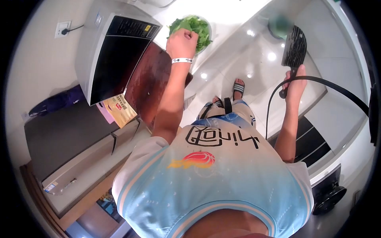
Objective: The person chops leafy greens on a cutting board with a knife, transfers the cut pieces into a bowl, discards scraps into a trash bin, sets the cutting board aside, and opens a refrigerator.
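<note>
My left hand [183, 43], with a white wristband, is over a bowl [210, 35] of chopped leafy greens [201, 29]. Its fingers are curled closed around some of the leaves. On the other side, my right hand [297, 85] grips the dark handle of a cleaver [295, 47]. The cleaver's broad blade is dark with pale streaks and points away from me, held apart from the bowl. A wet reddish-brown cutting board [152, 81] lies beneath my left forearm.
A microwave [121, 55] stands left of the board, near a wall socket [62, 29]. Beyond the blade is a blurred green round container [279, 27]. A black cable [333, 84] loops past my right wrist. A black pan [330, 199] is at lower right.
</note>
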{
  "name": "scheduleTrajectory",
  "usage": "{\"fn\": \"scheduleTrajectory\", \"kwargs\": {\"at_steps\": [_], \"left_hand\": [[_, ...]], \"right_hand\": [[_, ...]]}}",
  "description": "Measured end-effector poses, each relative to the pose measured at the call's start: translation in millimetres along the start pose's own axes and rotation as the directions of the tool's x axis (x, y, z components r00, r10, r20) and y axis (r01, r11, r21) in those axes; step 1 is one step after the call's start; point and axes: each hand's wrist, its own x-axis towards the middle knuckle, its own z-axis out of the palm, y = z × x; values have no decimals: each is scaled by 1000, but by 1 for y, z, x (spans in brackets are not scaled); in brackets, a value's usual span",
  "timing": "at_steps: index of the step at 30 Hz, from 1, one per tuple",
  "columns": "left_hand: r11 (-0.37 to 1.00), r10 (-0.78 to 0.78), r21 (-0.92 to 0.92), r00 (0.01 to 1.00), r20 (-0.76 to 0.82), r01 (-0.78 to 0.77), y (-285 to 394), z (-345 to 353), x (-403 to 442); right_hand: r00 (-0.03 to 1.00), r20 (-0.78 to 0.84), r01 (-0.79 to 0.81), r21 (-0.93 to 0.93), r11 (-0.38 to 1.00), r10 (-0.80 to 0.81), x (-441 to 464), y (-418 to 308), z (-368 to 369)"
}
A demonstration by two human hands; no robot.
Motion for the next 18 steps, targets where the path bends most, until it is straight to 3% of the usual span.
{"fn": "scheduleTrajectory", "kwargs": {"at_steps": [3,4,8,12,15,16,18], "left_hand": [[1000,1,4,1000,2,-1,9,-4,19],[996,-83,28,992,90,81,17,-12,26],[987,-134,-43,949,286,152,22,-13,60],[983,-124,181,858,498,37,21,-7,105],[966,-42,222,763,645,-134,-18,27,142],[956,-130,276,696,706,-101,-14,26,150],[926,-120,326,672,731,-190,-12,27,155]], "right_hand": [[1000,-23,15,21,1000,-15,0,5,-11],[1000,-28,14,27,1000,-13,-1,6,-14],[999,-45,5,46,999,-3,-3,5,-18],[998,-55,11,53,999,-8,-4,10,-23],[997,-72,-2,50,999,5,-6,7,-23],[997,-83,-5,59,998,10,-8,6,-24],[994,-104,-10,77,997,18,-11,4,-26]]}}
